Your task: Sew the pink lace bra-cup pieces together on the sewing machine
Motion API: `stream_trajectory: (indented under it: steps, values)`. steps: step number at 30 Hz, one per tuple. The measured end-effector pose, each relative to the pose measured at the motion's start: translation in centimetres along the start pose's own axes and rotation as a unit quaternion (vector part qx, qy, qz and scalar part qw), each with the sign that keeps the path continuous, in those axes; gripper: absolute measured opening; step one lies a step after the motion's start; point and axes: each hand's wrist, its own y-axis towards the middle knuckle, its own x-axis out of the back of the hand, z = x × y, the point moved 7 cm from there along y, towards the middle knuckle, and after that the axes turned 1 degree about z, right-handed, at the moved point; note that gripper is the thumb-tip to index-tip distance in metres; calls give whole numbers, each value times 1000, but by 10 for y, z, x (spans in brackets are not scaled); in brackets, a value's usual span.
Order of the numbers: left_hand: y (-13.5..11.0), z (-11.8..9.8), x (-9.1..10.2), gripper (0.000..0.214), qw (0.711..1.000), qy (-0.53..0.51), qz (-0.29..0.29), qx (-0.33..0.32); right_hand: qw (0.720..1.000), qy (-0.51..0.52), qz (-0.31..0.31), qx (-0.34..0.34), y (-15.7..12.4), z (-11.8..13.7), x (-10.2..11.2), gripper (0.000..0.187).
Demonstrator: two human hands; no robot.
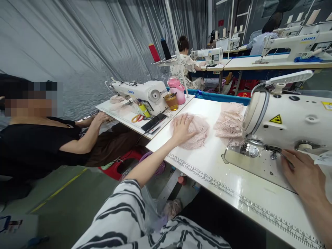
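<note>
My left hand point(183, 129) lies with fingers spread on a bunched piece of pale pink lace fabric point(198, 133) at the left of the white table. Beside the sewing machine's point(290, 117) needle area is my right hand point(303, 169), its fingers curled around a thin dark tool, too unclear to name. More pink lace point(229, 121) is spread on the table, its right edge running behind the machine head. The metal bed plate point(249, 166) sits under the needle, close to my right hand.
A printed ruler strip point(207, 178) runs along the table's front edge. At the left stand another sewing machine point(145, 93), a phone point(154, 121), orange-handled scissors point(137, 118), a cup of brown liquid point(171, 102) and a pink jug point(177, 90). A co-worker point(38, 138) sits there.
</note>
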Motion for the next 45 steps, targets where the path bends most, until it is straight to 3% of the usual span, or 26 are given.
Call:
stream_trajectory:
  steps: [5,8,13,16,19,25,33,40,43,45]
  values:
    - [37,5,-17,91,998,4,63,0,1000,-5,18,-20,-2,-5,-3,26]
    - [46,7,-20,92,997,7,77,4,1000,1,5,-14,-1,-5,-2,24]
    - [33,-3,-4,85,999,22,23,-4,1000,-4,14,-5,0,-3,-2,24]
    - [15,-19,6,56,999,35,-17,-25,1000,-16,21,-10,0,-1,-2,25]
    - [5,-34,2,31,998,41,-8,-46,999,-7,29,-12,0,1,-2,26]
    - [13,-40,-3,24,999,26,-4,-22,1000,-13,10,-1,2,3,3,25]
    - [18,-22,13,23,997,-68,0,39,1000,-12,17,13,3,6,5,25]
    - [32,7,22,17,977,-204,-17,61,1000,-4,27,5,5,7,5,27]
    - [39,27,41,23,962,-247,-79,81,1000,-10,20,5,5,6,4,27]
    - [42,43,67,26,945,-264,-168,99,1000,-11,5,15,3,6,5,26]
